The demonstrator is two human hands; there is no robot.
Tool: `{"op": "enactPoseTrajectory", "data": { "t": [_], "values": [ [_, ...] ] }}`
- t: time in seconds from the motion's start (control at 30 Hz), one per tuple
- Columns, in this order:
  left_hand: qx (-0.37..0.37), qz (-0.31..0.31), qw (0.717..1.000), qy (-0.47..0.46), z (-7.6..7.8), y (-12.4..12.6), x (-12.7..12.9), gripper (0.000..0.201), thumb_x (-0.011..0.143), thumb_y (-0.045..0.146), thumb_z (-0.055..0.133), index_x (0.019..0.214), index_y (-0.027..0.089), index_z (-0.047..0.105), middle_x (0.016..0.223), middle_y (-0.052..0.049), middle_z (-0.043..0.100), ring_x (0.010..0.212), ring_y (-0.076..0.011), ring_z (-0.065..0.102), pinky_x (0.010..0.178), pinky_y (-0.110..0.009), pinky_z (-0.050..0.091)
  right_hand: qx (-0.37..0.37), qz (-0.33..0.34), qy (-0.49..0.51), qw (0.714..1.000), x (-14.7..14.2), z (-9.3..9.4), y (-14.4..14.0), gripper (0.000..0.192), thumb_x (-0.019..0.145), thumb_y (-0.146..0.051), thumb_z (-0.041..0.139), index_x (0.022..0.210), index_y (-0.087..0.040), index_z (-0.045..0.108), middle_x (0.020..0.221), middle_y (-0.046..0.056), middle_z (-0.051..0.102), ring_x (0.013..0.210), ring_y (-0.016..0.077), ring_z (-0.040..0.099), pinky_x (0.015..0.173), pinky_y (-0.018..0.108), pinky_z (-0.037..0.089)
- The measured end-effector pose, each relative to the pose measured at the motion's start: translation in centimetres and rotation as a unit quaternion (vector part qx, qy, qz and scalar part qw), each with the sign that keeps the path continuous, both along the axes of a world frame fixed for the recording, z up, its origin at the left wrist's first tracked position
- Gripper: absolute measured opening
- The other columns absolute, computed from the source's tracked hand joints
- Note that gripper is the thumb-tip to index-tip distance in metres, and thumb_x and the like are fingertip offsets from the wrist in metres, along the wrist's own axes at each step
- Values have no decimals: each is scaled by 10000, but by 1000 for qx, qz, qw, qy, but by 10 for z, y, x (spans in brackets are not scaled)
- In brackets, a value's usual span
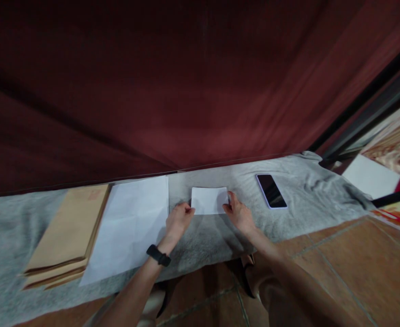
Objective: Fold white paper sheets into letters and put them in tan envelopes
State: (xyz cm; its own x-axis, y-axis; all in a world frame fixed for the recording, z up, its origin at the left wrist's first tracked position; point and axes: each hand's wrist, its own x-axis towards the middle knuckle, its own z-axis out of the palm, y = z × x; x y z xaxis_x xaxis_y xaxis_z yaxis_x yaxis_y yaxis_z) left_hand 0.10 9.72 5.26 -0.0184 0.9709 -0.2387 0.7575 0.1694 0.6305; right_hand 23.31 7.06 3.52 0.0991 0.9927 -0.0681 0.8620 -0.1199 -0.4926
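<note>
A small white rectangle of paper, seemingly folded, is held level between my two hands just over the grey cloth. My left hand pinches its left edge near the lower corner, thumb on top. On the opposite side, my right hand grips the right edge between thumb and fingers. Whether the paper has several layers cannot be made out. Left of my left hand lies a stack of large white sheets. A dark-screened phone in a pale purple case rests to the right of my right hand.
Brown paper envelopes are stacked at the far left. The grey cloth covers a low surface against a dark red curtain. Tiled floor shows along the near side. A dark frame bar slants down at the right.
</note>
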Motion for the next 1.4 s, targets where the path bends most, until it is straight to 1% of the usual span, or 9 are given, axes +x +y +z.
{"op": "enactPoseTrajectory", "data": {
  "t": [0.13,0.23,0.37,0.43,0.53,0.7,0.97,1.2,1.4],
  "values": [
    [-18,-8,998,59,5,2,2,169,857,333,621,734,223,656,666,-15,653,691,-206,646,610,-275,384,-13,0,-60,998,-4,5,-2,477,976,-298,485,1439,-205,413,1135,111,691,937,268,691,786,355,493],
    [-9,-9,995,99,6,-1,4,137,885,336,600,882,214,663,799,-47,701,795,-235,671,681,-303,441,38,15,-103,994,-6,5,-3,467,968,-264,481,1422,-156,456,1226,147,640,1058,281,637,894,375,487],
    [143,-70,974,159,-2,-10,11,272,938,270,519,1173,168,610,1120,-120,701,1045,-257,659,895,-364,494,127,82,-106,983,-11,0,-1,452,979,-234,450,1413,-116,495,1421,176,532,1265,307,506,1051,438,418],
    [228,-138,949,166,-9,-15,18,374,965,266,471,1307,145,560,1360,-151,603,1270,-271,555,1054,-400,435,148,119,-86,978,-18,-4,1,462,1011,-267,406,1439,-110,479,1516,160,456,1356,287,441,1104,436,383],
    [272,-220,920,178,-22,-23,30,493,992,312,420,1459,158,453,1568,-129,413,1468,-291,336,1178,-479,313,153,165,-76,971,-29,-12,2,498,1044,-324,352,1488,-114,434,1574,140,391,1449,254,348,1164,426,319],
    [266,-246,906,217,-36,-30,37,562,1000,366,382,1512,133,388,1585,-132,380,1503,-273,269,1223,-530,217,152,171,-111,967,-34,-26,4,511,1049,-361,362,1507,-142,424,1578,130,384,1476,259,314,1202,451,247],
    [260,-223,907,246,-40,-28,23,695,973,471,425,1518,47,347,1586,-202,340,1490,-287,298,1202,-454,290,180,118,-148,965,-17,-39,8,609,1042,-423,376,1518,-42,369,1560,193,386,1462,298,337,1189,461,262],
    [209,-242,905,281,-21,-23,15,603,984,373,448,1457,-2,433,1532,-242,416,1438,-309,397,1166,-425,353,173,102,-161,966,-10,-39,7,625,1041,-447,343,1517,-43,371,1562,190,382,1460,293,341,1184,464,265],
    [198,-295,877,323,-9,-20,11,491,923,65,410,1401,57,520,1480,-233,495,1376,-298,487,1107,-425,424,153,96,-173,968,-13,-34,10,601,1027,-397,369,1494,-19,406,1546,202,403,1447,305,362,1190,474,246]
  ]
}}
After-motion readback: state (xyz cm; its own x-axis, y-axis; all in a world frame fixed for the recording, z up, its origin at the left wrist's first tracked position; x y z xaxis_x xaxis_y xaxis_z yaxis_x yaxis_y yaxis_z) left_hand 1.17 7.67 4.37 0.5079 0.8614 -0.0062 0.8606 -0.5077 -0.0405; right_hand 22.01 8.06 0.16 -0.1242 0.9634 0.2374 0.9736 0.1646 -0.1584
